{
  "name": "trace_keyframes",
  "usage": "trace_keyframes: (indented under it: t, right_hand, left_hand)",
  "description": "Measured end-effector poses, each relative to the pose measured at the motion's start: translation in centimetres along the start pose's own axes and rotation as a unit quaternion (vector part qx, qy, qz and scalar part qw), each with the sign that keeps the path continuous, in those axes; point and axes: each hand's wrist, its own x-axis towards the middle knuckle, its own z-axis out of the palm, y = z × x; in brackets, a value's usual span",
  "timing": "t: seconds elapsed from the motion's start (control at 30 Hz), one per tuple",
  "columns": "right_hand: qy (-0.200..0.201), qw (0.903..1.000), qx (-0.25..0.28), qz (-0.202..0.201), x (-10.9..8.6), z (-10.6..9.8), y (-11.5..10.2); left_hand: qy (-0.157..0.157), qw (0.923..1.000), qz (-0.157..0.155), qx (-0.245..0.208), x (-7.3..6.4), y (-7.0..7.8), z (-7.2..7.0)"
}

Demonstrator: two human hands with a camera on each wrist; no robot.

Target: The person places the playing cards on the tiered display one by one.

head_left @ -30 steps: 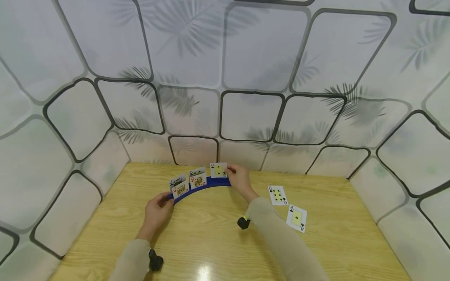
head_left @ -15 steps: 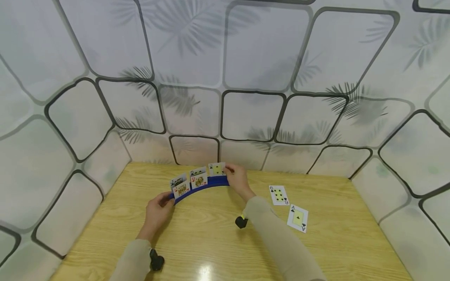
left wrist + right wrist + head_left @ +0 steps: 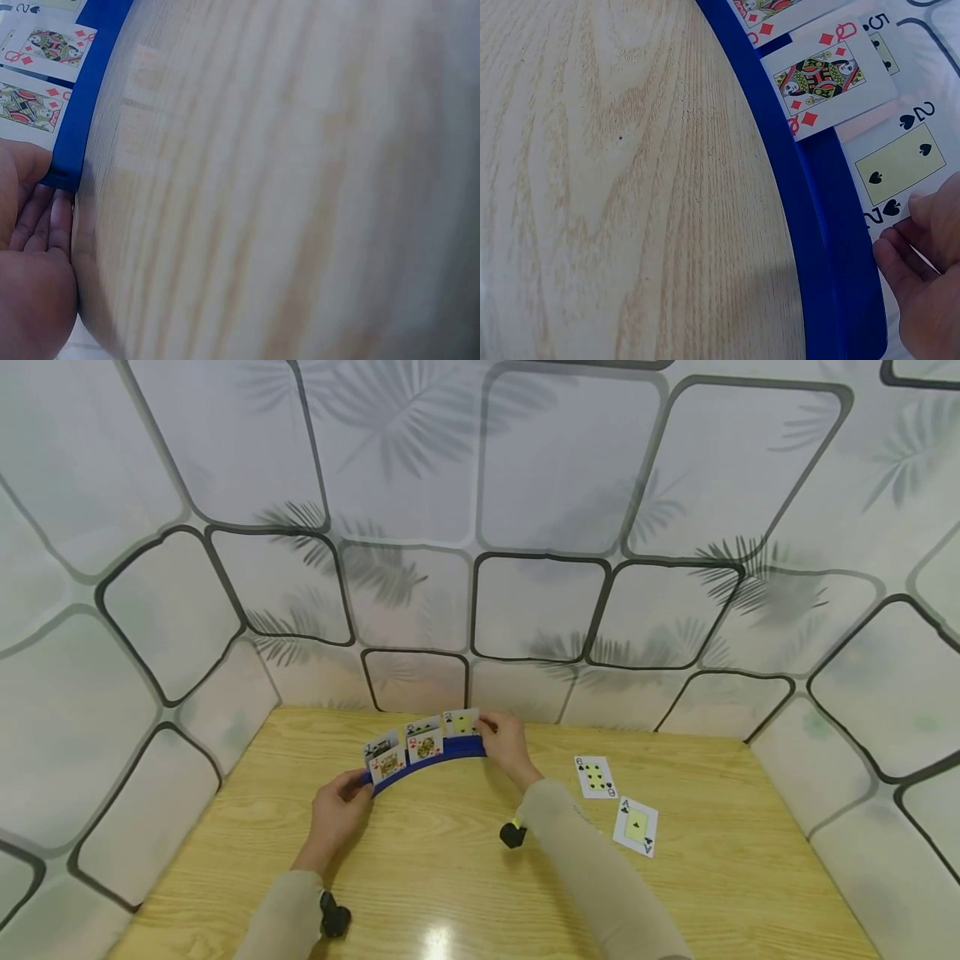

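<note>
A curved blue card holder point(image 3: 467, 747) stands on the table with playing cards upright in it. At its left end my left hand point(image 3: 339, 814) grips the holder, thumb in front and fingers around the end in the left wrist view. My right hand point(image 3: 507, 746) pinches the lower corner of a two of spades point(image 3: 901, 161), which stands at the rear slot. Left of it, a queen of diamonds point(image 3: 821, 79) stands before a five of spades point(image 3: 885, 54). Farther left, a diamond face card point(image 3: 387, 763) stands before another face card point(image 3: 381, 743).
A six of spades point(image 3: 596, 777) and an ace of clubs point(image 3: 636, 826) lie face up on the wooden table point(image 3: 420, 868), right of the right forearm. A patterned curtain point(image 3: 540, 610) encloses the table at the back and sides.
My right hand has shifted slightly left along the holder, and the two of spades has moved left with it. The left hand keeps its grip on the holder's end.
</note>
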Motion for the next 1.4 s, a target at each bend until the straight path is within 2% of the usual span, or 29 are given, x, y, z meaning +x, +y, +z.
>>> trace_keyframes:
  t: [0.4,0.77,1.23,1.4]
  right_hand:
    - [-0.006,0.9998,0.014,0.009,-0.14,0.19,0.00]
    - [-0.002,0.9999,0.008,-0.013,-0.15,0.31,0.41]
    - [-0.007,0.9996,0.020,0.019,-0.15,0.23,-0.11]
    - [-0.024,0.9991,0.032,0.017,-0.31,-0.22,-0.18]
  left_hand:
    - [0.005,1.0000,0.002,-0.002,0.01,0.07,0.08]
    - [0.009,0.9999,0.010,-0.008,0.15,-0.03,0.13]
    - [0.005,0.9999,0.005,-0.013,0.11,0.11,0.06]
    - [0.005,0.9999,0.005,-0.014,0.09,-0.01,0.08]
